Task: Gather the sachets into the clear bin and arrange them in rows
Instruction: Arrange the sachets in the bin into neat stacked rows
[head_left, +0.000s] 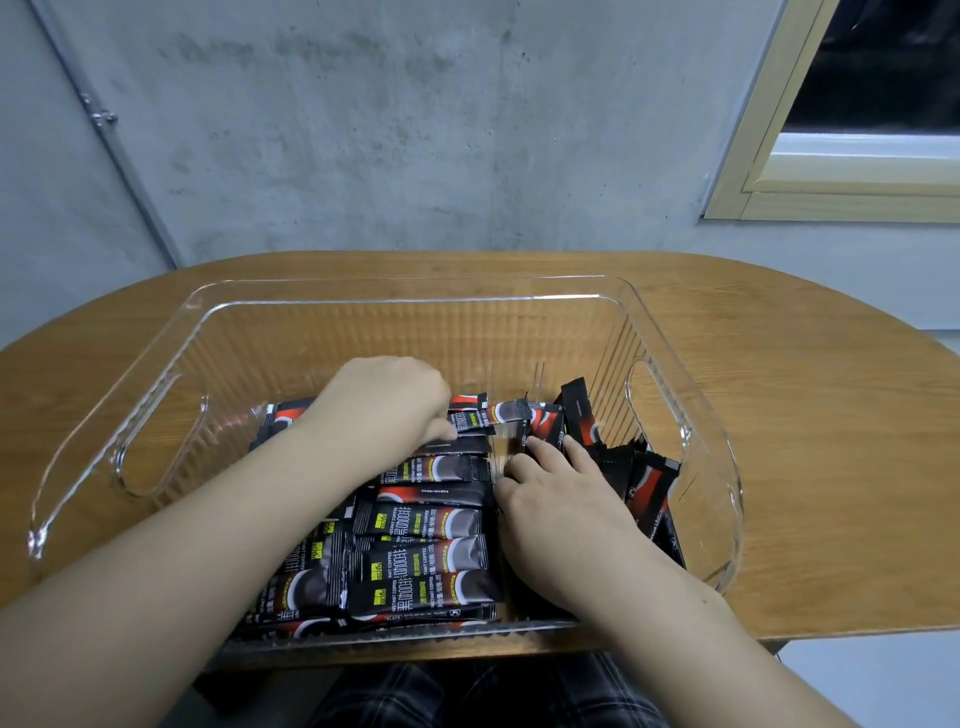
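Many glossy sachets (426, 519) — ribbed clear bin (363, 322).

A clear bin (208, 332) sits on the worktop (810, 415), its near edge close to the worktop's front edge and a wall (415, 130) behind the far edge. A window (857, 104) stands up to the right in that wall. Inside the bin, the sachets (431, 566) lie flat in a stacked row across the left and middle of the floor, running from the near wall toward the far one. More loose sachets (649, 483) lean jumbled against the bin's right wall. Both hands are inside the bin: the left hand (387, 397) on the far end of the row, the right hand (550, 488) just right of it, between the row and the jumble.
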